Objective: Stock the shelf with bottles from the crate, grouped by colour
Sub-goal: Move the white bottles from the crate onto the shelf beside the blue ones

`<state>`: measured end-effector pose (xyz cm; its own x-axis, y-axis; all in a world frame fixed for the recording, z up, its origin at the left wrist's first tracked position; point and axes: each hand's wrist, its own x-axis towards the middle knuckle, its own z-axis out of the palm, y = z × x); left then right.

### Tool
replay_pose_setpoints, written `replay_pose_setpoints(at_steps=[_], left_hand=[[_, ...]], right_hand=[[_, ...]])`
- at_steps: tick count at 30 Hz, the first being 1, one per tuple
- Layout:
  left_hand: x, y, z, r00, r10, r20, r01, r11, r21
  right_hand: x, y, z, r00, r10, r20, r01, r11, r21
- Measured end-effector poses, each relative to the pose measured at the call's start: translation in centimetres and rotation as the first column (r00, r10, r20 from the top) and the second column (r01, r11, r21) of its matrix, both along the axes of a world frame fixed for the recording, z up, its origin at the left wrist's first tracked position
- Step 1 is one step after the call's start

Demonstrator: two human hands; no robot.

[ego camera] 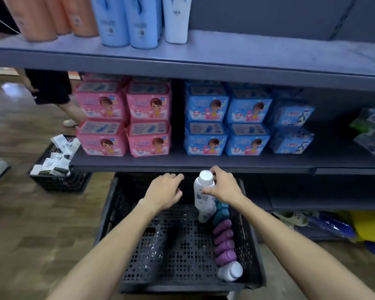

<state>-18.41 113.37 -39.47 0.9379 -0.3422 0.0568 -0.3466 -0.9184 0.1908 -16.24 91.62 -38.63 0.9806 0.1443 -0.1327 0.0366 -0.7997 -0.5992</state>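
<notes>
Here, the pick-up step: one white bottle [204,195] was being taken from the black crate [115,213] for the shelf.

The right hand [223,185] gripped the white bottle near its cap, fingers [217,169] curled round it, the bottle upright over the crate's far right side; the left hand [166,190] hung beside it, fingers loosely curled on nothing. Teal bottles [221,210], purple bottles [224,243] and another white bottle [231,271] lay in a row along the crate's right wall. The next move probably called for lifting the bottle to the top shelf [247,53], beside the white bottle already standing there [175,18]. Pink packs [126,118] and blue packs [227,120] filled the middle shelf; a second crate [59,180] of small boxes stood on the wooden floor [20,213] at left.
</notes>
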Motion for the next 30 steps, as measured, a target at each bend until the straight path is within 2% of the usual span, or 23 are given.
replay_pose_setpoints(at_steps=[10, 15, 19, 26, 30], left_hand=[[0.8, 2.2, 12.0, 0.959, -0.051, 0.279, 0.043, 0.998, 0.036], [0.9, 3.1, 17.5, 0.887, -0.094, 0.452, 0.069, 0.995, 0.071], [1.2, 3.9, 22.3, 0.803, -0.100, 0.588, 0.086, 0.995, 0.053], [1.8, 4.7, 30.0, 0.709, -0.076, 0.702, 0.102, 0.995, 0.005], [2.3, 4.9, 33.4, 0.687, -0.048, 0.725, 0.091, 0.996, -0.021]], right_hand=[[1.0, 2.6, 13.8, 0.953, 0.086, 0.290, -0.113, 0.990, 0.079], [0.2, 3.5, 20.4, 0.895, 0.117, 0.430, -0.155, 0.986, 0.054], [0.0, 3.7, 25.6, 0.852, 0.103, 0.513, -0.184, 0.977, 0.110], [0.2, 4.3, 35.2, 0.776, 0.085, 0.625, -0.247, 0.953, 0.177], [0.5, 4.5, 39.2, 0.751, 0.051, 0.659, -0.253, 0.943, 0.215]])
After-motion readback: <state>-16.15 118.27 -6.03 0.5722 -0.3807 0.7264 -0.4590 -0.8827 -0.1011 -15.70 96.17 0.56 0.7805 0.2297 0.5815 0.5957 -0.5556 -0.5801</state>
